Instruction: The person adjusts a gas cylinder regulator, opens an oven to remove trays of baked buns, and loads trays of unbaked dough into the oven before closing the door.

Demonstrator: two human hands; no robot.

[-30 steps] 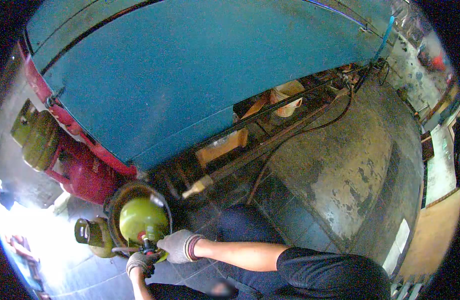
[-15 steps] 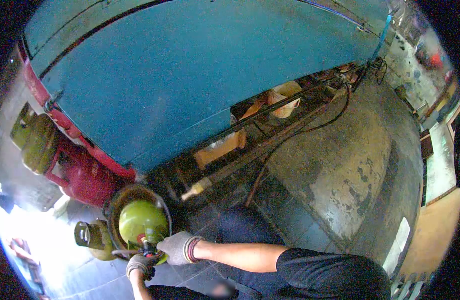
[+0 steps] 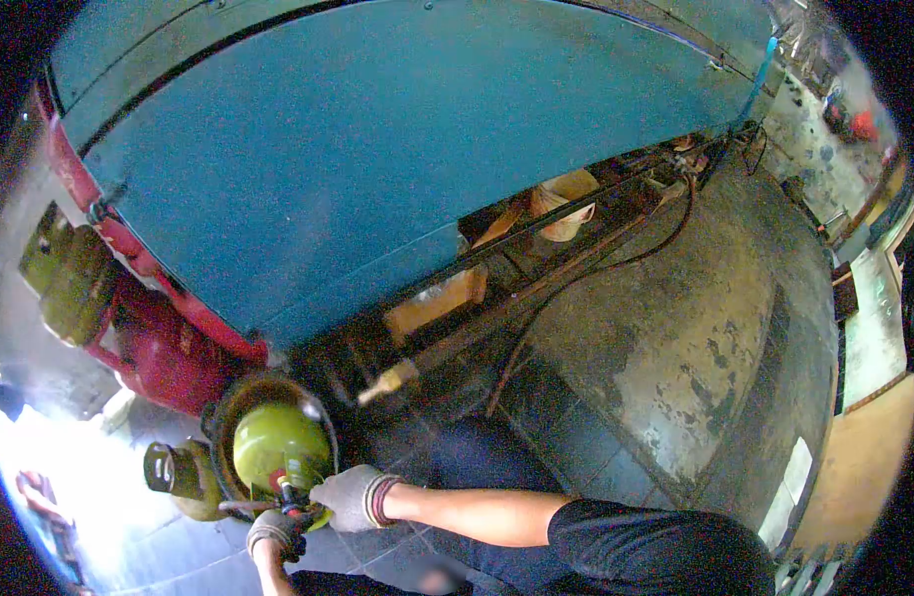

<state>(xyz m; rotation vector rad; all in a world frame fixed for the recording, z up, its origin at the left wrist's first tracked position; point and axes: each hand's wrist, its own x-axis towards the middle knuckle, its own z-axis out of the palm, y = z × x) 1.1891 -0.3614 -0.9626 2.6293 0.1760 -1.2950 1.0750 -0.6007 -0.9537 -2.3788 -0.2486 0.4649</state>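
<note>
A green gas cylinder (image 3: 273, 442) lies tilted in a round, dark-rimmed tub (image 3: 218, 447), its valve end towards me. At that end sits a dark gas fitting with a red part (image 3: 290, 494). My left hand (image 3: 274, 531), in a grey work glove, is closed around the fitting from below. My right hand (image 3: 352, 499), also gloved, is closed at the cylinder's green collar on the right side of the fitting. Its fingertips are partly hidden, so the exact grip is hard to see.
Another green cylinder (image 3: 187, 479) lies left of the tub. Behind it are a red gas cylinder (image 3: 169, 348) and more green ones (image 3: 74, 288). A large blue panel (image 3: 357, 179) rises ahead. A dark hose (image 3: 616, 263) crosses the tiled floor, near a white bucket (image 3: 564, 221).
Both hands stay at the fitting and collar, with only a very slight shift. The view has moved a little; the cylinder remains in the tub.
</note>
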